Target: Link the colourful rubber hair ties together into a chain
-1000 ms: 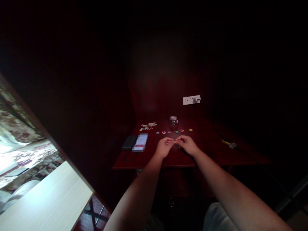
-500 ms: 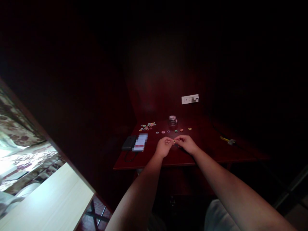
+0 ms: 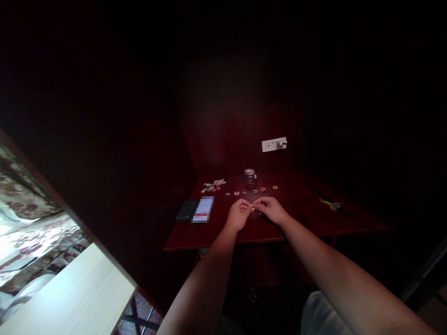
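Observation:
Over the dark red table, my left hand [image 3: 239, 215] and my right hand [image 3: 272, 210] meet fingertip to fingertip. Both pinch a small yellow hair tie [image 3: 252, 208], mostly covered by the fingers. Just beyond them lies a loose row of hair ties: a blue one [image 3: 228, 194], a pink one [image 3: 236, 193], a purple one [image 3: 244, 192], a green one [image 3: 255, 191], an orange-red one [image 3: 263, 190] and a yellow one at the right end. A scattered pile of coloured hair ties [image 3: 213, 185] lies at the back left.
Behind the row stands a clear lidded jar [image 3: 249, 177]. A phone with a blurred screen [image 3: 203, 209] and a black power bank [image 3: 186, 211] lie at the left. A yellow-handled tool [image 3: 330, 204] lies at the right. A wall socket [image 3: 274, 144] holds a plug.
The yellow hair tie showed as a small stretched loop between my fingertips; now less of its opening shows. My hands stay nearly in place, and the view has shifted slightly.

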`<control>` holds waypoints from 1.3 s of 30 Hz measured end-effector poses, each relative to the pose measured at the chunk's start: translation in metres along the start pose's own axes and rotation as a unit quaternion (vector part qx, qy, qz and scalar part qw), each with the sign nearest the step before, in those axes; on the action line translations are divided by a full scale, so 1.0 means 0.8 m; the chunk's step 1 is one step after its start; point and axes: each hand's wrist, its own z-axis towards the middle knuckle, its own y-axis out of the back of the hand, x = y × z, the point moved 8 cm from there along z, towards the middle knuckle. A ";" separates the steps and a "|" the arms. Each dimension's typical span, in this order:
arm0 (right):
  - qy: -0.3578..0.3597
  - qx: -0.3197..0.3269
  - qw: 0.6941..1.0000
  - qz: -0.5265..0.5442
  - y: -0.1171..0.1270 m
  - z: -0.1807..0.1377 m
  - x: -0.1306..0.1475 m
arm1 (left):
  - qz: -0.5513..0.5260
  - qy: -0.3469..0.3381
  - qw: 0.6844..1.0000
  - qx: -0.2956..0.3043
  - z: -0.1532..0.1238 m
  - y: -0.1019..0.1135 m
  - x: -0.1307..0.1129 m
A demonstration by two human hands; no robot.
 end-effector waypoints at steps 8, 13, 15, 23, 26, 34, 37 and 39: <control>-0.006 0.002 1.000 -0.005 0.000 0.000 -0.002 | -0.009 -0.002 1.000 0.011 0.001 -0.003 0.001; 0.008 0.006 1.000 -0.024 0.001 0.001 -0.004 | -0.002 0.005 1.000 0.012 0.001 -0.003 0.002; 0.007 0.003 1.000 -0.026 0.001 0.001 -0.004 | 0.001 0.008 1.000 0.013 0.000 -0.003 0.002; 0.008 0.000 1.000 -0.004 0.002 0.000 -0.003 | -0.026 0.035 0.999 0.030 -0.001 -0.007 0.004; 0.007 -0.001 1.000 0.002 0.003 0.001 -0.004 | -0.044 0.036 0.998 0.034 -0.001 -0.009 0.004; 0.004 -0.016 1.000 0.018 0.005 -0.001 -0.002 | -0.043 0.033 0.998 0.025 0.000 -0.008 0.006; -0.002 -0.013 1.000 0.028 0.004 -0.002 -0.001 | -0.049 0.032 0.998 0.031 0.000 -0.009 0.006; -0.007 -0.013 0.999 0.034 0.005 -0.002 -0.002 | -0.055 0.031 0.997 0.032 0.000 -0.009 0.005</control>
